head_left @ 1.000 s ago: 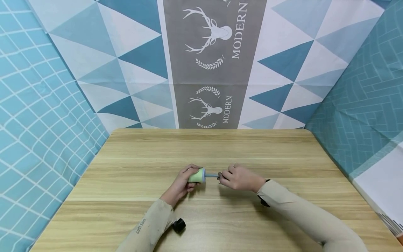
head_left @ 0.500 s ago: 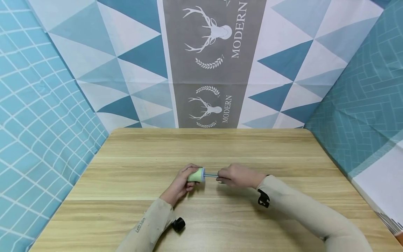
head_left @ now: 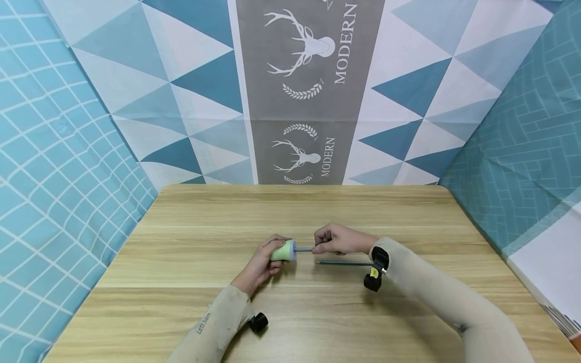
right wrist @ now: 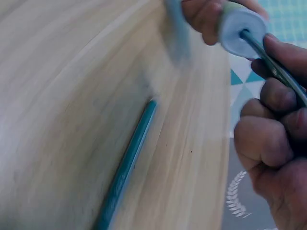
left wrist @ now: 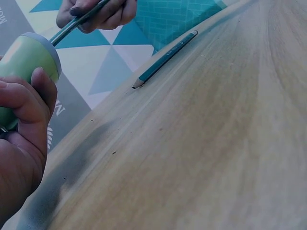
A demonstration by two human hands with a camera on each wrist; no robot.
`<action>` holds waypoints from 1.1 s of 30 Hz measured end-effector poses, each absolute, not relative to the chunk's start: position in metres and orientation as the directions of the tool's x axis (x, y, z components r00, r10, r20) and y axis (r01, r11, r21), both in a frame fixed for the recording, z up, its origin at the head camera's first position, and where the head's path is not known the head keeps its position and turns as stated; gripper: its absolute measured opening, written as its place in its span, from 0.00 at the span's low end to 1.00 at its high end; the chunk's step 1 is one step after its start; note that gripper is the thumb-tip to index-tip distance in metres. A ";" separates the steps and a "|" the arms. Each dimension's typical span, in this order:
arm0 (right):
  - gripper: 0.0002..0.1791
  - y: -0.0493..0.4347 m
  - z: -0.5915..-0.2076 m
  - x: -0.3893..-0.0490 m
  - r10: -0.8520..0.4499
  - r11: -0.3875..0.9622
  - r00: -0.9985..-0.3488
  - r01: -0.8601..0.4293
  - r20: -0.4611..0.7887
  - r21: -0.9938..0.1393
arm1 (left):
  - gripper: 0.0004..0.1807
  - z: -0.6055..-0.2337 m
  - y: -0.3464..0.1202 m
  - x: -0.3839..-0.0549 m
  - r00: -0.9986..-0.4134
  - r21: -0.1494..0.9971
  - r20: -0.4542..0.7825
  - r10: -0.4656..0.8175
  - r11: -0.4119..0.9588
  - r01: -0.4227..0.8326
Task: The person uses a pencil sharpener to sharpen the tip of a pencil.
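My left hand [head_left: 260,264] grips a light green, waisted cylinder with a pale blue end, which looks like a pencil sharpener [head_left: 283,251]. A dark green pencil [head_left: 303,249] has one end in the hole at the middle of that pale end [right wrist: 242,33]. My right hand [head_left: 342,239] pinches this pencil between thumb and fingers, a short way from the hole. Below the right hand a second teal pencil [left wrist: 165,60] lies on the table, its sharpened tip toward the left. In the head view the right wrist's camera covers its far end.
The wooden table [head_left: 204,212] reaches back to a patterned cloth wall [head_left: 299,101]. Blue tiled cloth [head_left: 59,151] hangs at the left, teal cloth [head_left: 531,126] at the right. Black cameras [head_left: 258,323] are strapped to both wrists.
My right hand has risen slightly and its wrist has turned, still pinching the pencil. The pencil on the table now shows below it. The left hand and sharpener have stayed almost still.
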State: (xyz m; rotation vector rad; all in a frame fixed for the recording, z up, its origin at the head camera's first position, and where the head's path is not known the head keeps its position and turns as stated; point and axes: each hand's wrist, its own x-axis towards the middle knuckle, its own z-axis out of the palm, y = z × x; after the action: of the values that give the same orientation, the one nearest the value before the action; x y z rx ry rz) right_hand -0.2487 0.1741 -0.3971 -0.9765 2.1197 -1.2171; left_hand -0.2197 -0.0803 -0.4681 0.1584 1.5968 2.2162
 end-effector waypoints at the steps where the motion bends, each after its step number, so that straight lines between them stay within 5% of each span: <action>1: 0.13 0.174 -0.397 -0.251 -0.779 0.343 -0.619 -0.284 -0.102 -0.895 | 0.07 -0.468 -0.080 -0.220 -0.912 0.930 -0.142 0.385 -0.265 -0.256; 8: 0.21 0.176 -0.402 -0.260 -0.778 0.302 -0.575 0.009 -0.252 -0.953 | 0.07 -0.466 -0.079 -0.219 -0.915 0.929 -0.146 0.377 -0.267 -0.258; 17: 0.20 0.178 -0.406 -0.264 -0.770 0.306 -0.545 0.141 -0.332 -0.941 | 0.08 -0.466 -0.081 -0.218 -0.912 0.941 -0.109 0.395 -0.255 -0.223; 27: 0.19 0.182 -0.394 -0.258 -0.715 0.467 -0.599 -0.027 -0.360 -0.884 | 0.08 -0.467 -0.079 -0.218 -0.909 0.943 -0.098 0.406 -0.253 -0.215; 33: 0.17 0.188 -0.379 -0.244 -0.670 0.582 -0.697 -0.280 -0.255 -0.764 | 0.09 -0.468 -0.080 -0.218 -0.908 0.944 -0.093 0.408 -0.253 -0.210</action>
State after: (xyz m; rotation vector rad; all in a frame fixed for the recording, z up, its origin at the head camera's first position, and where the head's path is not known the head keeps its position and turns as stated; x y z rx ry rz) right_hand -0.2442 0.1884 -0.3793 -0.7550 2.2833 -0.9741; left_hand -0.2177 -0.0801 -0.4677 0.2398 1.6209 2.2037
